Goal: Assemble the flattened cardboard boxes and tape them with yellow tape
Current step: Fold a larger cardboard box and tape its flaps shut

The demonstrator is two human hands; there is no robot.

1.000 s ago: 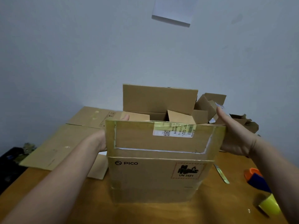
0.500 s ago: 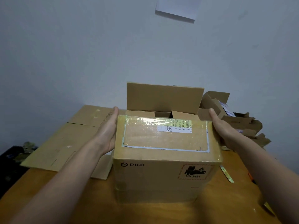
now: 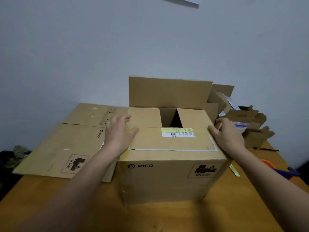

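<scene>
Left hand point(image 3: 119, 133), fingers straight, presses the brown cardboard box's point(image 3: 167, 178) near flap point(image 3: 155, 142) flat; right hand's point(image 3: 229, 135) fingers curl round its right edge.

Packing or storage room, seemingly: bare pale grey wall point(image 3: 83, 47) beyond the left fingers point(image 3: 120, 120) and right fingers point(image 3: 220, 122), half-closed brown cardboard box point(image 3: 167, 181) under them, orange-brown wooden table point(image 3: 167, 218) below, flattened brown cardboard sheets point(image 3: 66, 144) leftward, heap of small open brown cartons point(image 3: 242, 115) rightward.
</scene>
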